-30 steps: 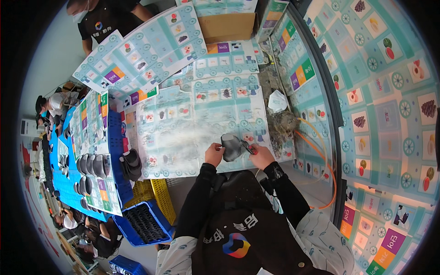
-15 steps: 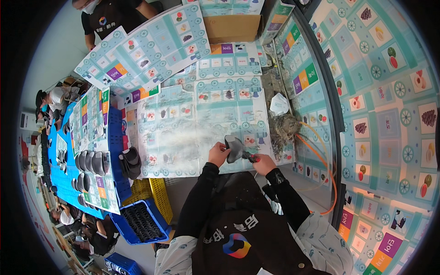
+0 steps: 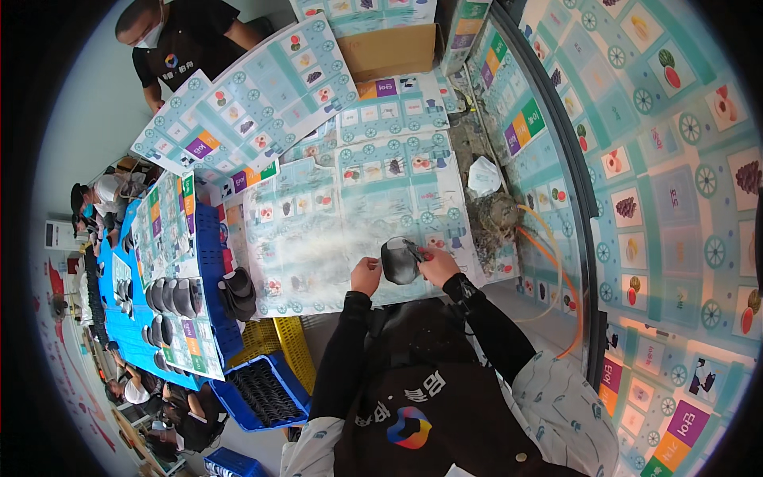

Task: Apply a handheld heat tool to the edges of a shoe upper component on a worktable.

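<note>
In our right hand (image 3: 439, 267), the fingers close around a small dark tool (image 3: 417, 250) with a touch of red on it, at the upper right edge of a dark grey cup-shaped piece (image 3: 400, 264). Our left hand (image 3: 366, 276) is at the piece's left edge, fingers curled; we cannot tell whether they pinch the edge or only rest beside it. The piece is between our two hands, over the near edge of the worktable (image 3: 318, 219), its rounded face toward us.

We judge that work on this one piece is underway: the tool is right at it, and the piece is not yet set down. How much of its surface is done is too small to tell. Pale powder (image 3: 342, 241) lies across the table's printed covering just beyond our hands.

To our left, a stack of similar pieces (image 3: 238, 292) sits near the table's corner, and more stand in rows (image 3: 170, 296) on a covered surface past it. Lower down, a blue crate (image 3: 296, 385) holds many thin dark pieces beside a yellow crate (image 3: 295, 350). Nothing shows which of these are finished and which are waiting, so we cannot count what is left.

To our right are a crumpled white item (image 3: 483, 176) and an orange hose (image 3: 547, 251). Beyond a tilted printed board (image 3: 254, 99), a co-worker (image 3: 195, 44) stands.
</note>
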Available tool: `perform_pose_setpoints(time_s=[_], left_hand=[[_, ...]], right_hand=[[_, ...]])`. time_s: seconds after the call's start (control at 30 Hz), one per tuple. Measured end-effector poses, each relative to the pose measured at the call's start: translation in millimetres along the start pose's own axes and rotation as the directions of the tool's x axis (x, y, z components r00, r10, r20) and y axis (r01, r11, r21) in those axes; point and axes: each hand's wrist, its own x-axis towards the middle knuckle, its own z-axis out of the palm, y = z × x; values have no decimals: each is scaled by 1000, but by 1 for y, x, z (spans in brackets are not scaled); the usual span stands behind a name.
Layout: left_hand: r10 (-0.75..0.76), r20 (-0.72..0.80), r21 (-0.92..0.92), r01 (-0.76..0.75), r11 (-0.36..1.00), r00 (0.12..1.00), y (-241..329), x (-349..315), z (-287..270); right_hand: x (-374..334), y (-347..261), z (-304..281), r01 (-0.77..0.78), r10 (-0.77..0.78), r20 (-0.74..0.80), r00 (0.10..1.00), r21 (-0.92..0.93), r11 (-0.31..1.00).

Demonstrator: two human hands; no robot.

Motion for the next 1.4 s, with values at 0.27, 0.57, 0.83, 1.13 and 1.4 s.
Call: perform_pose_setpoints(time_s=[0.27,0.57,0.83,1.13,1.4], left_hand=[[-176,-96,-119,164,979,980,-53,-5,-29],[-246,-119,-271,207,940,962,-51,-22,-43],[-201,-157,-215,165,963,967,-48,-18,-35],[-197,-195,-154,169,974,961,-58,-20,-25],[-125,-209,-30,122,992,970,-45,-8,-4]], right_hand=[[2,-28,-6,8,33,298,954,-138,990],[0,-32,-2,-9,27,324,946,-57,998],[17,-5,6,182,-152,190,970,-150,972],[6,-16,2,315,-207,354,912,-283,906],[-1,-18,-16,398,-182,448,875,-455,796]])
